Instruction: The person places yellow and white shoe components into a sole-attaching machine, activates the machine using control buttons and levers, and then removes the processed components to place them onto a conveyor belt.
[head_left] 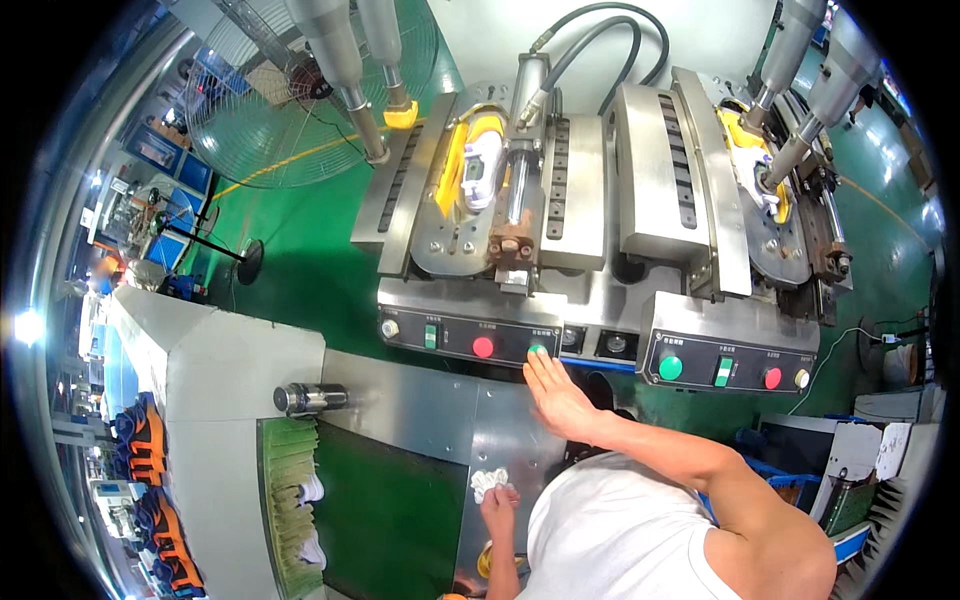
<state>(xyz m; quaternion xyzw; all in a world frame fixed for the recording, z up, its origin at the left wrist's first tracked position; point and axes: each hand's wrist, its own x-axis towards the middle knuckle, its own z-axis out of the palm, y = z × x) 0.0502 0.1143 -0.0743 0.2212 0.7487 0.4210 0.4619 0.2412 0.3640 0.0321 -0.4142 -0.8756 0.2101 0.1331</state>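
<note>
My right hand point(560, 397) reaches forward with fingers stretched out. Its fingertips touch the green round button point(538, 351) at the right end of the left control panel point(460, 340). Low in front of me, my left hand point(498, 503) is closed around a crumpled white cloth point(489, 484), above a metal ledge. Behind the panel, a white shoe point(483, 172) sits against yellow pads in the left station of a metal press. A second shoe point(750, 165) with yellow pads lies in the right station, under a lowered metal rod.
The right control panel point(730, 360) carries its own buttons. A metal flask point(311, 398) stands on the ledge to the left, beside a green bristled strip point(285, 500) with white shoes. Orange and dark blue shoes point(150, 440) line the far left. A caged fan point(310, 90) stands behind.
</note>
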